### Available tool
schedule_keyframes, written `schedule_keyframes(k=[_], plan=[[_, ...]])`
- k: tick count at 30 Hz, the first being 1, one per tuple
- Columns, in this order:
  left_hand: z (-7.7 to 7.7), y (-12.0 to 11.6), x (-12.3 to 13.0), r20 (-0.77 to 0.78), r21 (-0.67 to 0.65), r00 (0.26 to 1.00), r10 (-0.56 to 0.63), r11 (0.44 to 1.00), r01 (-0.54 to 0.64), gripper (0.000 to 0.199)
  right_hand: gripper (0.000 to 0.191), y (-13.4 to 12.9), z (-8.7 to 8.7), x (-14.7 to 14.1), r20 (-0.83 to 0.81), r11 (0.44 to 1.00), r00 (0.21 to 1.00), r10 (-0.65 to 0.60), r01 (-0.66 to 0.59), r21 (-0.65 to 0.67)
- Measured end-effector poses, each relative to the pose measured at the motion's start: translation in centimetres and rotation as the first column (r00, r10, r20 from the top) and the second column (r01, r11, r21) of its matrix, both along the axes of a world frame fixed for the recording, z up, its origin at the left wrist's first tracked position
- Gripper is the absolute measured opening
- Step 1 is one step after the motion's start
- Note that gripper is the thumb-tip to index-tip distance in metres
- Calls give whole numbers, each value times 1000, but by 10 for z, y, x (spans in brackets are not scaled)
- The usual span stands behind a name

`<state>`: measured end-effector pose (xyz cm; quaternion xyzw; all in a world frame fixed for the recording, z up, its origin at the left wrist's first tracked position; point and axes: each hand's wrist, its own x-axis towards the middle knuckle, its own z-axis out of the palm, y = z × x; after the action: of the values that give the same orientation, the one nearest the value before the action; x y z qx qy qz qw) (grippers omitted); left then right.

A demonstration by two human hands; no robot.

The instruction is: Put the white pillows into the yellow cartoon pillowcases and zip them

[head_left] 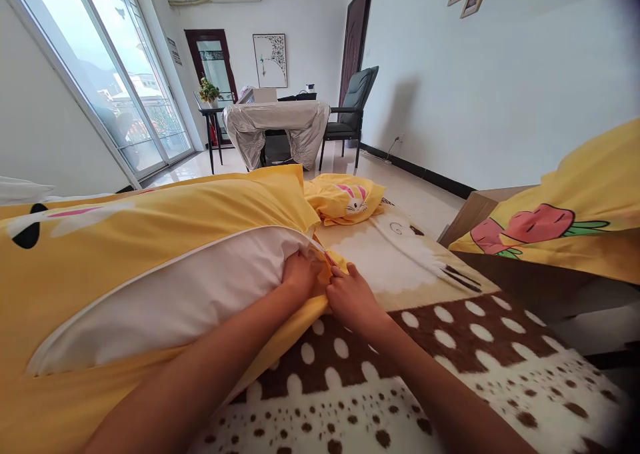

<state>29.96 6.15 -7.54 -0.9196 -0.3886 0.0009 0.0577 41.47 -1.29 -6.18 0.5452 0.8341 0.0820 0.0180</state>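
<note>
White walls rise past the patterned blanket, where the yellow cover gapes around white padding. My right hand has its grip clenched on the cover's edge — my left hand's grip I cannot tell — and working this corner seems to need taut fabric.

Both bare arms reaching forward, left hand curled downward, right hand loosely fisted close beside it

Cover left, insert inside its opening. Blanket extends right from cover. Bundled cloth on blanket, beyond cover's end. Right: draped cloth over box. Behind: table between plant and chair.
</note>
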Motion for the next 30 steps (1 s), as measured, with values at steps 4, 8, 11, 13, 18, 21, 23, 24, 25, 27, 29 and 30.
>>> schedule_keyframes(k=[4, 8, 11, 13, 18, 21, 23, 24, 25, 27, 29, 30], plan=[[16, -4, 19, 149, -64, 988, -25, 997, 35, 29, 23, -2, 8, 2, 16, 1000, 999, -30, 30, 0], [19, 9, 23, 353, -271, 935, 26, 960, 75, 18, 17, 1, 9, 7, -29, 1000, 1000, 6, -6, -12], [11, 14, 24, 536, -423, 819, 207, 905, 48, 23, 15, 4, 15, 15, -126, 995, 991, 55, -64, -70], [5, 12, 23, 644, -486, 691, 328, 873, 38, 24, 23, 5, 24, 22, -254, 978, 959, 125, -162, -131], [-6, 13, 14, 809, -556, 310, 500, 821, 126, 20, 24, 8, 28, 21, -540, 943, 819, 192, -307, -130], [-6, 22, 8, 819, -572, 92, 566, 794, 206, 19, 41, 11, 4, 1, -500, 993, 862, 85, -30, 117], [-7, 26, 6, 799, -576, -7, 601, 770, 273, 19, 32, 14, -16, -16, -461, 952, 887, 13, 130, 277], [-7, 27, 5, 787, -576, -44, 615, 759, 304, 20, 25, 16, -24, -23, -443, 926, 896, -23, 186, 328], [-8, 26, 4, 775, -575, -73, 628, 748, 331, 20, 18, 18, -30, -31, -425, 905, 903, -66, 234, 356], [-10, 23, 2, 758, -570, -107, 643, 734, 370, 19, 14, 25, -34, -44, -396, 876, 900, -183, 332, 349], [-12, 19, 1, 755, -568, -107, 647, 726, 387, 17, 18, 35, -30, -55, -373, 852, 864, -339, 450, 268], [-14, 18, 0, 757, -570, -97, 647, 725, 386, 16, 17, 40, -27, -58, -359, 834, 835, -418, 509, 212]])
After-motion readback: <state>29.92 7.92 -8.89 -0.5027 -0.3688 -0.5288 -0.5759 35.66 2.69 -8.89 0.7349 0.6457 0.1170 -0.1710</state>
